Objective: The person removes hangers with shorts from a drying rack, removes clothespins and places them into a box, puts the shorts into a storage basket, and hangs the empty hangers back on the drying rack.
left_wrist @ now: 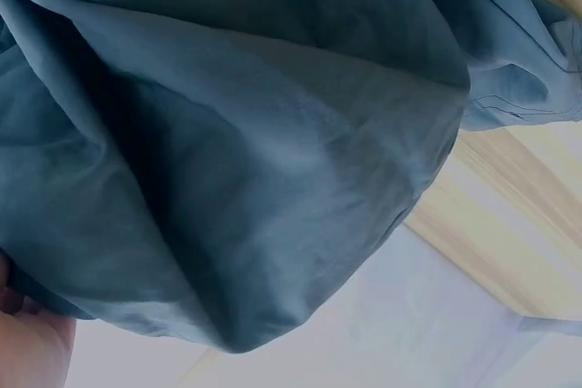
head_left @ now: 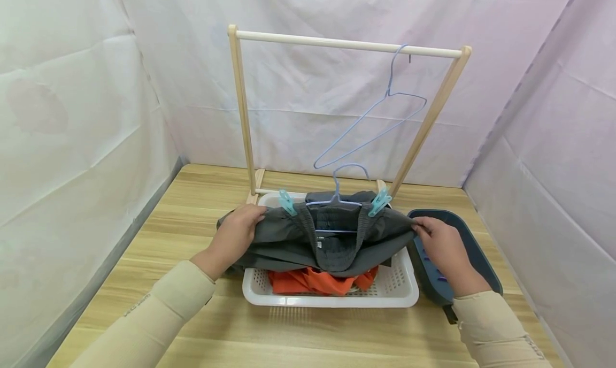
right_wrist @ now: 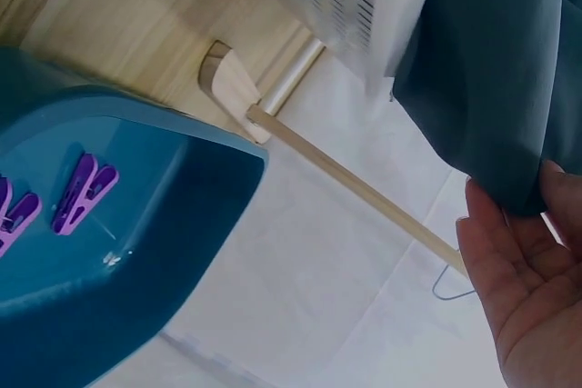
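Cream padded sleeves [head_left: 163, 306] flank a dark grey cloth garment [head_left: 284, 239]; both hands [head_left: 235, 233] [head_left: 443, 246] grip its sides; pegged to a blue wire hanger [head_left: 336, 199], it seemingly awaits hanging.

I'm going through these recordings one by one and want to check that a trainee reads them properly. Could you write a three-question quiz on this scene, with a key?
1. Which colour are the clips on the dark garment?
A) Purple
B) Turquoise
C) Orange

2. True or false: the hanger at the dark garment's waist is off the rack's rail.

3. Short answer: which of the person's hands is nearer the blue tray?

Key:
1. B.
2. True; a different hanger hangs on the rail.
3. The right hand, which pinches one side of the dark garment.
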Available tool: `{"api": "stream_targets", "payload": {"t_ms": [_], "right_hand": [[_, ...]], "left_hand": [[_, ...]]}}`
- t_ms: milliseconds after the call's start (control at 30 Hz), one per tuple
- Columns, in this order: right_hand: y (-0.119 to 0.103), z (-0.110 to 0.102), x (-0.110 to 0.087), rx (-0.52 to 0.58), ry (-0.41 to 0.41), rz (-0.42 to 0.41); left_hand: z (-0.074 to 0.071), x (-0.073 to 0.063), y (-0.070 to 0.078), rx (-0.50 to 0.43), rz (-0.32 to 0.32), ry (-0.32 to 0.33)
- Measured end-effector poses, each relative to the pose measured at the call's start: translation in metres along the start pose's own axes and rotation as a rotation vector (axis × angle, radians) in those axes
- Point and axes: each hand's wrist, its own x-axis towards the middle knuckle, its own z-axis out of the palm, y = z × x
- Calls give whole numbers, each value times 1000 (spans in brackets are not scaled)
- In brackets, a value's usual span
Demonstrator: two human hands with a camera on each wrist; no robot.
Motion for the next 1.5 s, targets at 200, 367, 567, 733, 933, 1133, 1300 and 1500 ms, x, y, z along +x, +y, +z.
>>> {"api": "stream_targets", "payload": {"t_ms": [200, 367, 567, 733, 933, 1133, 1300, 1500], "right_hand": [[4, 5, -1, -16, -9, -11], [5, 7, -2, -18, -45, 15], [8, 11, -4, -24, -57, 24], [11, 14, -7, -45, -65, 17], [14, 17, -10, -52, -76, 18], [17, 22, -13, -42, -87, 27], [19, 24, -14, -33, -83, 17], [16, 24, -11, -32, -123, 28]], "left_hand": [[-1, 0, 2, 12, -4, -50], [2, 0, 1, 15, -31, -96], [3, -1, 4, 20, -63, -156], [7, -1, 3, 34, -67, -208], [9, 1, 3, 50, -51, -251], [10, 3, 5, 81, -58, -308], [11, 2, 6, 118, -68, -338], [11, 1, 6, 150, -51, -343]]}}
